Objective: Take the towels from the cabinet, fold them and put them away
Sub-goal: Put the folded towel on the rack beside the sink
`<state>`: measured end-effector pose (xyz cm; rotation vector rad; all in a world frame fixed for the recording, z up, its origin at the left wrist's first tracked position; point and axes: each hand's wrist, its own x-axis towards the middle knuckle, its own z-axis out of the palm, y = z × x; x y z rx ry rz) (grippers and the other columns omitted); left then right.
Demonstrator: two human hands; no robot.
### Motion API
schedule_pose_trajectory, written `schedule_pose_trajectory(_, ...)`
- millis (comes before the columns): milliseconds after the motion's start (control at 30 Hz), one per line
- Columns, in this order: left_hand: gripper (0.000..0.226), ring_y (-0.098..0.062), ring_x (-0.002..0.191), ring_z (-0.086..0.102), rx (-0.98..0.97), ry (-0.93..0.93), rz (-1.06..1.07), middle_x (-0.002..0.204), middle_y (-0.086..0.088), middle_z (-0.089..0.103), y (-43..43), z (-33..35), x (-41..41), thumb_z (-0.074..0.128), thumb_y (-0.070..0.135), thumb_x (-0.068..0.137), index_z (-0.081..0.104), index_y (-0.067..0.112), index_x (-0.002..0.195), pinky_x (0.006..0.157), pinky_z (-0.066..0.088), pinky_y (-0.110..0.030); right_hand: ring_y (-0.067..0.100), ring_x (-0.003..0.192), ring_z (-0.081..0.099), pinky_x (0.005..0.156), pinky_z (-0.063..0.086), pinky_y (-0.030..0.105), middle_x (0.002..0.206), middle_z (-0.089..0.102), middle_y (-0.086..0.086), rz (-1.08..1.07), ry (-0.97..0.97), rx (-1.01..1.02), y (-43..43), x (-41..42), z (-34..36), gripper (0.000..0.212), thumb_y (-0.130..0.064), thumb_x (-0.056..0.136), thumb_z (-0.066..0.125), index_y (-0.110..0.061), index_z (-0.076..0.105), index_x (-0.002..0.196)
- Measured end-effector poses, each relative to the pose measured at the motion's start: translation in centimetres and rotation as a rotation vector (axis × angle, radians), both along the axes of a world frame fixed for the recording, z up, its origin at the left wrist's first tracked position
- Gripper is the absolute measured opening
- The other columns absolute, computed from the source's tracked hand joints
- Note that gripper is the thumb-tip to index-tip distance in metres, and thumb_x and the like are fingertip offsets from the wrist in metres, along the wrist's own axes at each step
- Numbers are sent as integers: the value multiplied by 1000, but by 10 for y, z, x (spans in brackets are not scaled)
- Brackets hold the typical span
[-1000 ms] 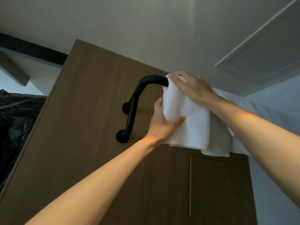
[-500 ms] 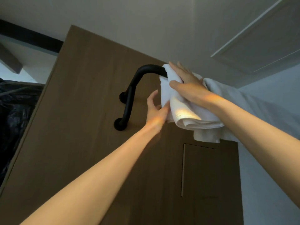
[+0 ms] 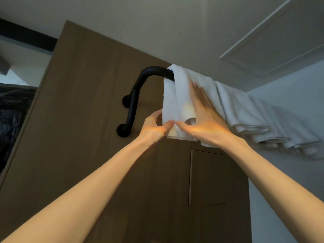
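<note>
A folded white towel [image 3: 177, 95] hangs over the left end of a black rail [image 3: 138, 88] high on the wooden panel. My left hand [image 3: 154, 128] pinches the towel's lower left edge between thumb and fingers. My right hand [image 3: 203, 120] lies flat on the towel's front with its fingers straight and its thumb pointing left. Several more folded white towels [image 3: 259, 118] hang along the rail to the right.
The wooden panel [image 3: 78, 137] rises to the ceiling and has a narrow door [image 3: 215, 181] set into it below the towels. A white wall [image 3: 289, 181] is at the right. Dark plastic sheeting [image 3: 10, 123] fills the far left.
The towel was bunched up under my hands at the rail's top; it now hangs down smooth. My right hand slid down its front and my left moved to its lower edge.
</note>
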<state>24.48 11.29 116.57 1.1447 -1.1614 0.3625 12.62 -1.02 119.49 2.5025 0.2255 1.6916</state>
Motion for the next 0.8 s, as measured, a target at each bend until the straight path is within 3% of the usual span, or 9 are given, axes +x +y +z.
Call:
schedule_pose_trajectory(133,52,-2,84,56,20,15,-19,122,2,55,-2,-2,-1,65,16,90,44,14,138,55,49,-8,16,150,-6,122,6,46,163,-5,-8,-262,-55,-136,-7,-9,-8,72,-54,88,21,-37,-10,151)
schedule_pose_trajectory(267,51,-5,90,58,12,10,-16,122,0,57,-8,-3,-11,62,14,92,44,14,139,63,52,-9,25,150,3,121,9,50,162,3,-7,-264,-29,-121,3,-11,-11,64,-28,102,38,-32,0,153)
schedule_pose_trajectory(400,52,-28,110,62,71,44,-120,124,-12,62,-14,2,-19,59,5,92,44,12,141,75,57,-25,27,149,8,117,25,52,163,-2,-8,-241,2,-70,2,-8,-17,67,-19,102,41,-36,1,153)
schedule_pose_trajectory(533,50,-40,103,42,120,79,-207,120,-28,52,-15,4,-25,51,-5,93,44,9,141,88,35,-44,29,147,19,111,36,51,163,-2,-7,-202,10,-33,-4,-7,-20,67,-15,102,40,-37,2,152)
schedule_pose_trajectory(600,46,-43,89,54,107,125,-295,111,-25,57,-13,3,-27,44,-7,94,47,8,137,83,47,-44,27,149,10,115,30,49,162,-5,-8,-222,20,-12,-2,-4,-23,66,-18,103,39,-38,0,152)
schedule_pose_trajectory(633,41,-35,81,65,91,161,-354,105,-22,64,-11,3,-28,42,-3,95,51,9,133,77,57,-38,25,149,7,115,29,48,162,-5,-10,-221,31,-2,-2,-2,-24,66,-19,103,38,-39,0,152)
schedule_pose_trajectory(700,33,-23,95,67,90,244,-394,109,-11,68,-9,5,-26,40,22,100,56,10,126,78,55,-30,20,149,7,110,40,45,161,-5,-17,-205,70,8,-2,-2,-24,65,-18,103,37,-45,2,151)
schedule_pose_trajectory(767,50,-28,103,65,126,291,-330,115,-14,68,-6,9,-23,43,47,97,55,12,131,84,54,-30,6,141,26,90,53,34,158,1,-28,-160,132,51,-6,-9,-20,64,-20,101,39,-51,11,149)
schedule_pose_trajectory(800,56,-28,92,68,124,297,-279,108,-16,70,-5,11,-21,50,50,94,53,11,133,77,54,-27,-4,123,42,77,51,25,156,8,-32,-127,154,90,-9,-14,-17,60,-21,100,40,-52,20,147)
